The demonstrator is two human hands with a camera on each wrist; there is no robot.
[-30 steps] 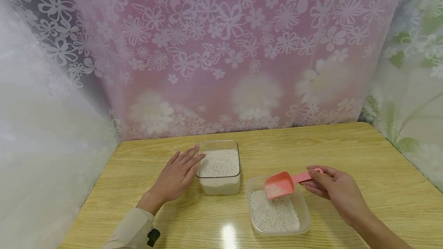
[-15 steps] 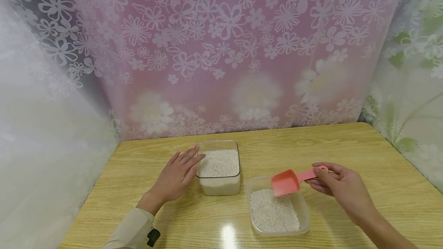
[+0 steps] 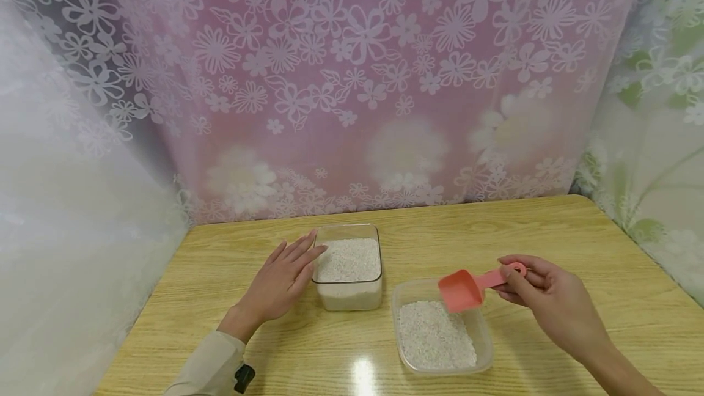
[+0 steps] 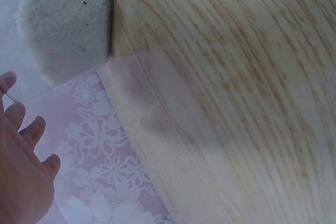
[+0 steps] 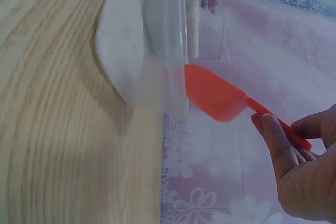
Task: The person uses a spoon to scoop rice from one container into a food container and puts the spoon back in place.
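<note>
My right hand (image 3: 555, 298) pinches the handle of a pink scoop (image 3: 461, 291) between thumb and fingers. The scoop tilts over the back right part of a low plastic container (image 3: 404, 356), and its bowl looks bare inside. White rice-like grains (image 3: 437, 335) fill much of that container. In the right wrist view the scoop's tip (image 5: 197, 77) overlaps the container rim. With fingers extended, my left hand (image 3: 280, 283) rests at the left rim of a taller clear container (image 3: 352, 298), also full of pale grains (image 3: 349, 258).
Both containers stand on a wood-grain table (image 3: 308, 353), the taller one farther back and left. A pink flowered curtain (image 3: 352, 78) hangs behind the table's far edge, with pale cloth (image 3: 82, 249) on the left side.
My right hand has drawn the scoop to the right and tipped it. Grains that lay in its bowl have dropped into the low container. The left hand stays put.
</note>
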